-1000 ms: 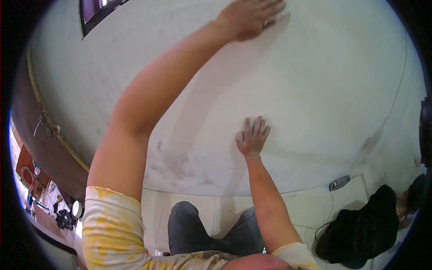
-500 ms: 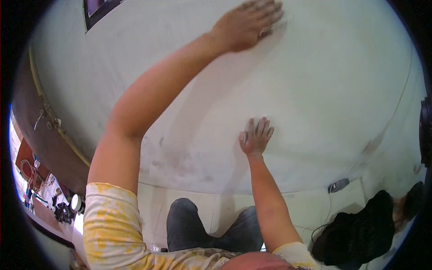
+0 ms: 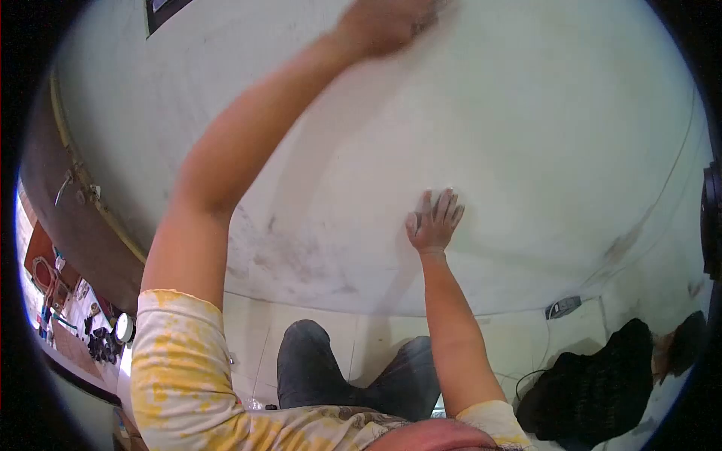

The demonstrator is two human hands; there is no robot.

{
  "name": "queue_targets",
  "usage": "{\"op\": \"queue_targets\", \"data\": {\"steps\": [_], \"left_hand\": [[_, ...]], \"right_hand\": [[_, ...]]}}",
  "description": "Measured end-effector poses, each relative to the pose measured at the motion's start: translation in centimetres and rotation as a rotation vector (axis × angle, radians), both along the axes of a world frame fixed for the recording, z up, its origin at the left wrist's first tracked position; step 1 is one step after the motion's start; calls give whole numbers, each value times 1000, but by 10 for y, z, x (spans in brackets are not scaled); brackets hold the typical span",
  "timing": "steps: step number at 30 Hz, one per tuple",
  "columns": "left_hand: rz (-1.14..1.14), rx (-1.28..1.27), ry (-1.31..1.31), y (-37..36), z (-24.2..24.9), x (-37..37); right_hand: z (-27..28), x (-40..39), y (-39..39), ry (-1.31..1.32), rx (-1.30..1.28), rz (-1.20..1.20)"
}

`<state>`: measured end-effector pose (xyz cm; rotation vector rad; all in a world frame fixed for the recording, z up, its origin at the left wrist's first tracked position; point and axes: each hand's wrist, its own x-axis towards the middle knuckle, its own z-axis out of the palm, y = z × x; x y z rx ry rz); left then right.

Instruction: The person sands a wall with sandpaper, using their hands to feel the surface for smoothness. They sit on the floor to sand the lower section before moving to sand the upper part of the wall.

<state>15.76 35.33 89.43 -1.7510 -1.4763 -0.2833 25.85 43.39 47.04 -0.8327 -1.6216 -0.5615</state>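
Note:
My left hand (image 3: pixel 387 24) is high against the pale wall (image 3: pixel 526 135), at the top edge of the view. Its fingers are smeared by motion and partly cut off, so whether anything lies under them is hidden. Lower down, my right hand (image 3: pixel 435 225) rests flat on the same wall with its fingers spread and holds nothing. White dust coats its fingers. Dark smudges (image 3: pixel 289 259) mark the wall's lower part, left of my right hand.
A dark-framed opening (image 3: pixel 162 13) is at upper left, above a brown door panel (image 3: pixel 83 203). Black cloth (image 3: pixel 594 383) lies on the tiled floor at right, near a grey power strip (image 3: pixel 564 307). Cluttered tools (image 3: pixel 101 342) are at far left.
My left hand has moved up and left across the wall, partly out of view. My right hand stays on the wall. The whole view has shifted slightly.

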Motion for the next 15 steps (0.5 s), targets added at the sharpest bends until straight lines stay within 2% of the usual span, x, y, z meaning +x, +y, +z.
{"op": "queue_targets", "data": {"steps": [1, 2, 5, 6, 7, 8, 9, 11, 13, 15], "left_hand": [[-333, 481, 335, 2, 24, -11], [-352, 570, 339, 10, 38, -11], [-398, 544, 154, 22, 4, 6], [-441, 444, 125, 23, -25, 7], [-393, 218, 39, 28, -69, 4], [-355, 394, 318, 26, -111, 0], [-284, 291, 452, 10, -147, -9], [-405, 77, 353, -9, -184, -46], [-336, 106, 305, -14, -165, -91], [-35, 313, 283, -20, -119, -117]], "right_hand": [[0, 0, -2, 4, 7, -5], [0, 0, -3, 9, 14, -12], [-5, 2, 1, 25, 24, 2], [-9, 3, 0, 7, 15, 7], [-10, 5, 1, -9, 8, 10], [-12, 4, 1, -21, -3, 15], [-11, 3, 1, -52, -27, 30], [-14, 15, -1, -134, -78, 57], [-23, 31, -6, -226, -147, 48], [-34, 37, -4, -286, -201, 10]]}}
